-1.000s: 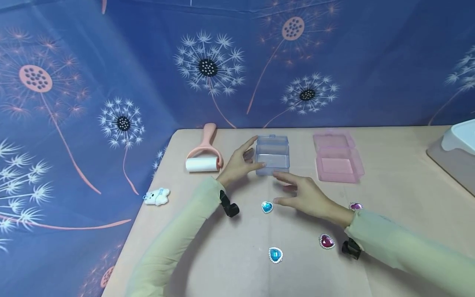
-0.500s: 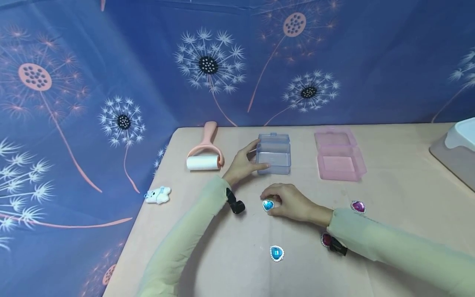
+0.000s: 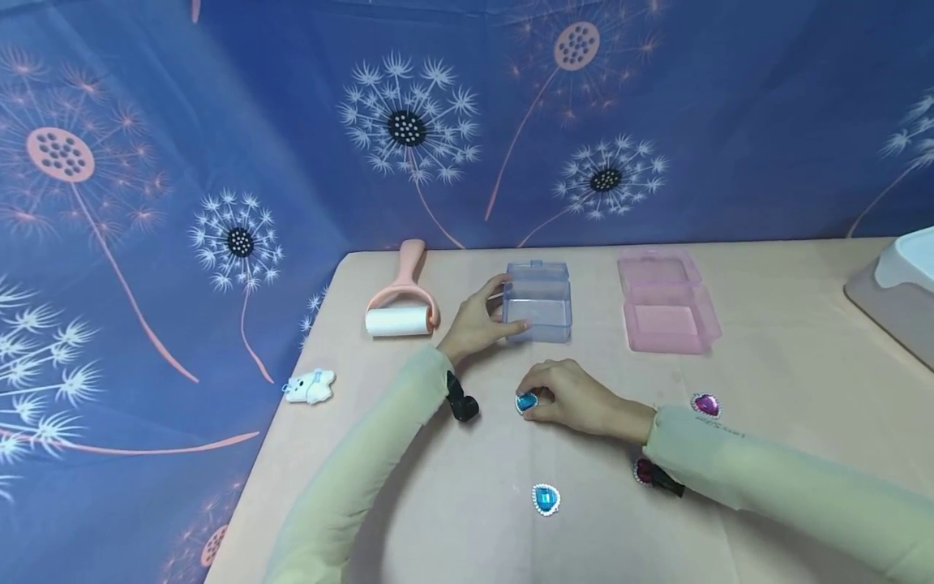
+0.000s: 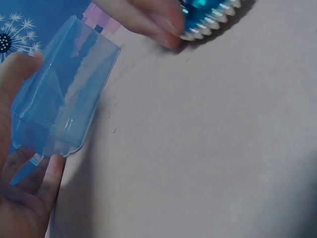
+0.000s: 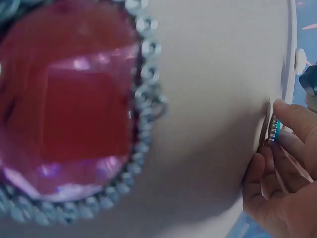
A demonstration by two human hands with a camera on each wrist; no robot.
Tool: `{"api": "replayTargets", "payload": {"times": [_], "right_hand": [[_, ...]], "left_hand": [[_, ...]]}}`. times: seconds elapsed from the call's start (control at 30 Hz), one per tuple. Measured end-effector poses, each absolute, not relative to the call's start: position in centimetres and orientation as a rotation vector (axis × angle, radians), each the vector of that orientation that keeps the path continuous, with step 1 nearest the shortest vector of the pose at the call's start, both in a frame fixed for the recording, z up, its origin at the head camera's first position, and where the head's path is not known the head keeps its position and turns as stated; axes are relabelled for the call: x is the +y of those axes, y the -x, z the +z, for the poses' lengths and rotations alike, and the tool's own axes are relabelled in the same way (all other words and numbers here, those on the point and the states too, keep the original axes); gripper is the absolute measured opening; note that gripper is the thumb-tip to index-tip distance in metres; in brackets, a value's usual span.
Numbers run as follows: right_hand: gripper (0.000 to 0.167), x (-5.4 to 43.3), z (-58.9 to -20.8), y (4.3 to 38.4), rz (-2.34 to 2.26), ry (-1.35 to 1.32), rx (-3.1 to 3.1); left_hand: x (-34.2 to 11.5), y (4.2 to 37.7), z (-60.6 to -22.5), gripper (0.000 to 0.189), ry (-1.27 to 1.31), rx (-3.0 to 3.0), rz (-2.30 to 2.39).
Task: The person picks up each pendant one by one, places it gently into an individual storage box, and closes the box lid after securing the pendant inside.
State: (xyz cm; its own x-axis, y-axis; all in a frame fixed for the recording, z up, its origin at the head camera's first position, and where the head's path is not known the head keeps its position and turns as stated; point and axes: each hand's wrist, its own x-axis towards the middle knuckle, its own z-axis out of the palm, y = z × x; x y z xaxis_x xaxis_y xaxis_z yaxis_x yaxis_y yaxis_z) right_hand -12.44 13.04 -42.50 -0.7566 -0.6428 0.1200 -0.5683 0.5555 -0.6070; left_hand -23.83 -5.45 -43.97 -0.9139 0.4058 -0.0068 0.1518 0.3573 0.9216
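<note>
My right hand (image 3: 572,397) pinches a blue heart-shaped gem (image 3: 526,402) with a beaded silver rim between thumb and fingers. The gem is tilted at the tabletop; the right wrist view shows it edge-on. My left hand (image 3: 476,326) grips the left side of a clear blue plastic box (image 3: 538,312), its lid swung back. Thumb and fingers lie on either side of that box (image 4: 69,94) in the left wrist view. A second blue heart gem (image 3: 546,499) lies nearer the front. One pink-red gem (image 5: 89,114) looms close in the right wrist view, and is partly hidden by the wrist camera in the head view.
A pink plastic box (image 3: 667,324), lid back, stands to the right. Another pink heart gem (image 3: 705,405) lies beyond my right sleeve. At left are a lint roller (image 3: 399,320) and a small white bear figure (image 3: 310,387). A white-topped bin (image 3: 905,276) stands far right.
My right hand has come down and left from beside the blue box and taken hold of the blue gem, tilting it. My left hand has stayed at the blue box.
</note>
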Motion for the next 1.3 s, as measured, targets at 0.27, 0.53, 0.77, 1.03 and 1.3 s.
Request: {"api": "replayTargets", "payload": {"times": [0.27,0.53,0.77,1.03,1.3], "right_hand": [[0.018,13.8,-39.8,12.7,-1.133,1.063,2.711],[0.024,14.5,-34.9,15.3,-1.348,1.045,2.913],[0.021,14.7,-33.8,18.4,-1.382,0.941,2.99],[0.022,14.2,-35.5,21.7,-1.33,0.817,2.942],[0.026,13.7,-38.6,23.1,-1.192,0.731,2.877]], "left_hand": [[-5.4,23.9,-43.9,0.087,-0.493,2.358,1.598],[-5.9,23.8,-43.6,0.086,-0.537,2.449,1.498],[-5.7,23.7,-43.6,0.089,-0.516,2.431,1.492],[-5.5,23.8,-43.6,0.089,-0.547,2.442,1.494],[-5.8,23.8,-44.2,0.092,-0.557,2.469,1.468]]}}
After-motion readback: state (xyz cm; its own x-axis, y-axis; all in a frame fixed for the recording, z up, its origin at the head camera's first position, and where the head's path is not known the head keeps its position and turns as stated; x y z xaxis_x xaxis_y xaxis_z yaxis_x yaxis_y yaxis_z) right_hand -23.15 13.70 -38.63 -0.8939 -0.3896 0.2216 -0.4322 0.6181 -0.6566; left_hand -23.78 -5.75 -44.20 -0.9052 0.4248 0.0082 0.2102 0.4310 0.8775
